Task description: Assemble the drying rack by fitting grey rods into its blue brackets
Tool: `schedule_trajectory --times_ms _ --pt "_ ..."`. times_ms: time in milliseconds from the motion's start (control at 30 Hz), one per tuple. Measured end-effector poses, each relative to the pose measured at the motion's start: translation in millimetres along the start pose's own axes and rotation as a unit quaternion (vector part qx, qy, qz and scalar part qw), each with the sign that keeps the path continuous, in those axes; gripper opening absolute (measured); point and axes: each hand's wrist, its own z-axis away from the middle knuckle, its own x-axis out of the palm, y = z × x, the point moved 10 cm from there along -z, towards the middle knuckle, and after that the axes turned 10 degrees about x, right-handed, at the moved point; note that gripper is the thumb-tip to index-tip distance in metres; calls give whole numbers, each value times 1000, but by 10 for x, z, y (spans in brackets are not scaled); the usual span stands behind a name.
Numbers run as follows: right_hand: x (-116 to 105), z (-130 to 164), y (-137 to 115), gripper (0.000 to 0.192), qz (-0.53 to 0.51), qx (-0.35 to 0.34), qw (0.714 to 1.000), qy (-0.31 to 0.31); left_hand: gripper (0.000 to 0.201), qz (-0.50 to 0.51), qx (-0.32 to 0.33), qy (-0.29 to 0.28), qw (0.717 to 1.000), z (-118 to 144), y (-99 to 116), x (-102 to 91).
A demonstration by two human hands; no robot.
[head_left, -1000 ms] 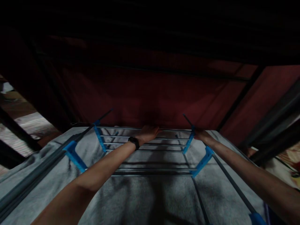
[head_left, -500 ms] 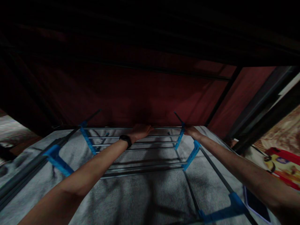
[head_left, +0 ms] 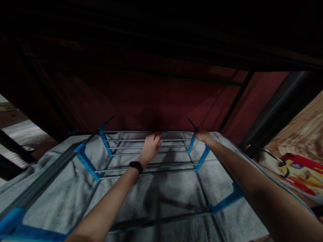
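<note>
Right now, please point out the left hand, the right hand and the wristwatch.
left hand (head_left: pixel 150 147), head view, on the back of the hand.
right hand (head_left: pixel 203 135), head view, on the knuckles.
wristwatch (head_left: pixel 135 165), head view, on the black band.

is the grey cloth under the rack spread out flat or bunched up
Spread out. The grey cloth lies mostly flat under the metal rack, with a few shallow wrinkles.

Dim light falls on a dark red fabric wall (head_left: pixel 156 101) crossed by black poles (head_left: pixel 234 101), with patterned floor (head_left: pixel 292 141) at right and pale floor (head_left: pixel 22 134) at left.
</note>
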Motion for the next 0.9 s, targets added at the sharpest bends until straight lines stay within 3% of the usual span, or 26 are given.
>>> schedule_trajectory --times_ms 133,267,467,567,667,800,900 --pt "-41 58 18 59 45 49 998 23 38 50 -72 74 993 872 -100 -79" --pt "-99 156 -85 61 63 43 996 51 34 74 -173 139 972 1646 -382 -187" --pt "-48 424 -589 62 28 -24 993 115 25 80 -331 225 913 2276 -691 -394" --pt "202 752 -869 60 -78 -74 987 121 22 63 -408 253 875 2560 -805 -465" --pt "596 1234 -919 61 -216 -106 962 128 29 35 -473 277 836 2886 -966 -551" --pt "1317 1818 -527 66 -327 -61 938 102 52 15 -539 297 788 3240 -1260 -648" --pt "1736 2095 -180 64 -353 -42 933 63 59 20 -560 295 774 3334 -1469 -659"
